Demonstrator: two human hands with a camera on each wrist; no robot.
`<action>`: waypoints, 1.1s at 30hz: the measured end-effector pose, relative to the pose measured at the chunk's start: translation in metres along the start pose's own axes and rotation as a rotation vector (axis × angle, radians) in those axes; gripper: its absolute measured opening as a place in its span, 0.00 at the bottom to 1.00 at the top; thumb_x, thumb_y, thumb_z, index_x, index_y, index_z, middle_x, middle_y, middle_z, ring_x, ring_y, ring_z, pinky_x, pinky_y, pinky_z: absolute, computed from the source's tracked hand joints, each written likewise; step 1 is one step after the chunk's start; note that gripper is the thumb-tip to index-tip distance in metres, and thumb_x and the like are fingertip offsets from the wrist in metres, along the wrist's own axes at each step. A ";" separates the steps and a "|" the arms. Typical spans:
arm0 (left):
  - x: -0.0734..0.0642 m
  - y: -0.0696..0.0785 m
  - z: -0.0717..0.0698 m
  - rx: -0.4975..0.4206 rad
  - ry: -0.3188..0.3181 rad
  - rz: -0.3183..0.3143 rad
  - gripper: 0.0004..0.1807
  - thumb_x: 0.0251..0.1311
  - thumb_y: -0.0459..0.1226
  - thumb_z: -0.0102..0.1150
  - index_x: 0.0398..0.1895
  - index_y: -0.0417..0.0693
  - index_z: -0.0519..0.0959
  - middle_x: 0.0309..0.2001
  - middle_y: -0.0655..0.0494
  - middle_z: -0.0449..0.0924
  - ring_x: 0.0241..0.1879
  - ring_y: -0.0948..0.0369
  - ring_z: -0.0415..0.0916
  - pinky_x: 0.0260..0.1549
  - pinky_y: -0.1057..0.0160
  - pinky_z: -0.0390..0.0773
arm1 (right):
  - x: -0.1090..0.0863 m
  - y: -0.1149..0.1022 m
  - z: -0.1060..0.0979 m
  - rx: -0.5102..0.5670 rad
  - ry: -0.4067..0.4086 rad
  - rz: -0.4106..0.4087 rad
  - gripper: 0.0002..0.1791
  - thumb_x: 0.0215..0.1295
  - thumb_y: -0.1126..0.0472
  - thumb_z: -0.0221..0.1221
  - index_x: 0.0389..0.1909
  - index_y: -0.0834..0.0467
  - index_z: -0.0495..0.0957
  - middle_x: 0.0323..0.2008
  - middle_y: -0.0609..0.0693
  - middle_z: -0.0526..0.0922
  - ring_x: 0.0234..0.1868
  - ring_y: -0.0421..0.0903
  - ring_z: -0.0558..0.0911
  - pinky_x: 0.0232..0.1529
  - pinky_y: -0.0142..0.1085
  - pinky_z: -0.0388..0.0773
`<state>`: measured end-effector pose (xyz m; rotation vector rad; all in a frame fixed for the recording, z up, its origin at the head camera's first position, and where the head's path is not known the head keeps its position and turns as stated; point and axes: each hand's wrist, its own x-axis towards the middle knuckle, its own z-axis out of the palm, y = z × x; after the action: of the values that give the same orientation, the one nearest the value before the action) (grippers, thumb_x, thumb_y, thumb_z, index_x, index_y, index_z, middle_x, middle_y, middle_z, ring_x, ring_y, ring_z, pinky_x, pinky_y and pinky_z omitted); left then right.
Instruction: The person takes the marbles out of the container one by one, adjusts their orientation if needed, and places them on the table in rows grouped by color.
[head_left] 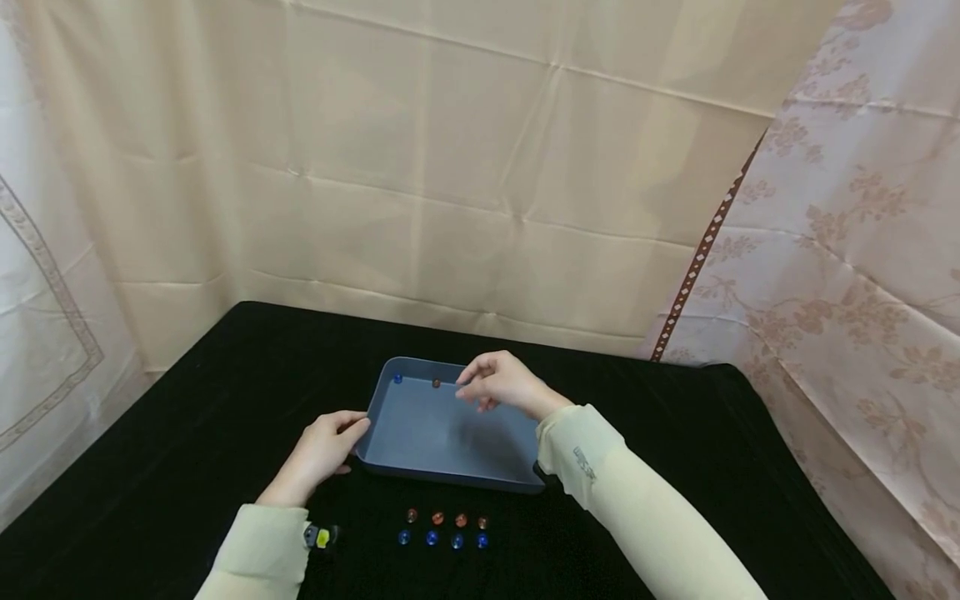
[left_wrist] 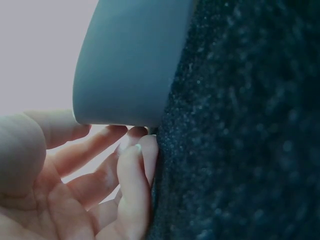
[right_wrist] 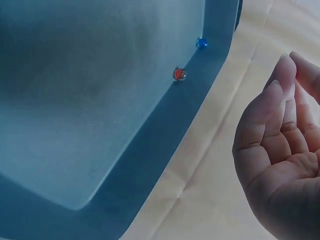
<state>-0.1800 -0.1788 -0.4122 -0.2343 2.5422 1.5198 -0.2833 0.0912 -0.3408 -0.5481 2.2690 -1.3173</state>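
Observation:
A blue-grey rectangular tray [head_left: 450, 442] lies on the black cloth. My left hand [head_left: 324, 450] holds its left side; in the left wrist view, the thumb is at the rim and the fingertips are against the outer wall [left_wrist: 130, 65]. Above the tray's right half hovers my right hand [head_left: 502, 385], fingers loosely bent, with nothing visible between them. Inside the tray, by the far wall, sit a blue marble [head_left: 398, 378] and a red-orange marble [head_left: 437, 383]. Between tray and body lie a row of reddish marbles [head_left: 461, 521] and a row of blue marbles [head_left: 432, 538].
Black cloth [head_left: 660, 500] covers the table on every side of the tray. Beige curtain [head_left: 450, 167] hangs behind the far edge, with a flower-patterned curtain [head_left: 862, 292] at the right and a white one [head_left: 45, 333] at the left.

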 end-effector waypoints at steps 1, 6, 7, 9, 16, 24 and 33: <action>0.000 0.000 0.000 -0.003 0.001 0.000 0.23 0.75 0.43 0.45 0.63 0.35 0.72 0.49 0.41 0.81 0.43 0.54 0.80 0.38 0.54 0.86 | 0.001 0.000 0.000 -0.003 0.000 0.003 0.10 0.61 0.61 0.66 0.41 0.61 0.82 0.27 0.49 0.85 0.23 0.42 0.80 0.34 0.42 0.85; -0.001 0.001 0.000 0.001 0.002 0.004 0.23 0.75 0.43 0.45 0.63 0.35 0.72 0.49 0.41 0.81 0.43 0.55 0.80 0.38 0.54 0.86 | 0.009 0.001 -0.001 -0.017 0.005 0.012 0.09 0.61 0.62 0.66 0.41 0.61 0.82 0.27 0.51 0.85 0.23 0.43 0.81 0.35 0.43 0.86; -0.001 0.001 -0.001 0.001 0.004 0.003 0.23 0.75 0.42 0.45 0.63 0.35 0.72 0.49 0.41 0.81 0.43 0.55 0.80 0.39 0.54 0.86 | 0.010 0.001 -0.002 -0.020 0.008 0.016 0.10 0.61 0.63 0.66 0.42 0.62 0.82 0.27 0.51 0.85 0.22 0.43 0.81 0.36 0.44 0.86; -0.001 0.001 -0.001 0.006 0.006 -0.002 0.23 0.75 0.42 0.45 0.64 0.35 0.72 0.50 0.41 0.81 0.44 0.54 0.80 0.38 0.54 0.86 | 0.013 0.003 -0.002 -0.024 0.014 0.022 0.11 0.61 0.63 0.66 0.43 0.63 0.82 0.25 0.49 0.84 0.22 0.43 0.80 0.37 0.45 0.86; 0.000 0.001 0.000 0.014 0.004 -0.015 0.23 0.75 0.42 0.45 0.64 0.36 0.71 0.51 0.40 0.80 0.45 0.53 0.80 0.38 0.54 0.86 | 0.022 0.005 -0.002 0.000 0.048 0.059 0.11 0.60 0.63 0.66 0.42 0.63 0.82 0.26 0.49 0.84 0.22 0.43 0.80 0.37 0.46 0.86; 0.001 0.004 0.001 0.016 0.008 -0.014 0.23 0.75 0.43 0.45 0.64 0.36 0.72 0.51 0.40 0.80 0.45 0.53 0.80 0.38 0.54 0.86 | 0.034 0.009 0.003 0.023 0.052 0.066 0.14 0.61 0.65 0.65 0.46 0.67 0.81 0.26 0.49 0.84 0.21 0.42 0.81 0.39 0.46 0.86; 0.001 0.003 0.001 0.026 0.002 -0.019 0.24 0.75 0.43 0.45 0.64 0.36 0.71 0.52 0.40 0.80 0.45 0.53 0.80 0.38 0.54 0.86 | 0.042 0.016 0.009 0.020 0.061 0.081 0.12 0.61 0.66 0.65 0.44 0.66 0.82 0.34 0.57 0.88 0.20 0.41 0.80 0.34 0.39 0.86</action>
<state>-0.1814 -0.1760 -0.4104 -0.2565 2.5519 1.4801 -0.3142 0.0692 -0.3667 -0.4100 2.2990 -1.3321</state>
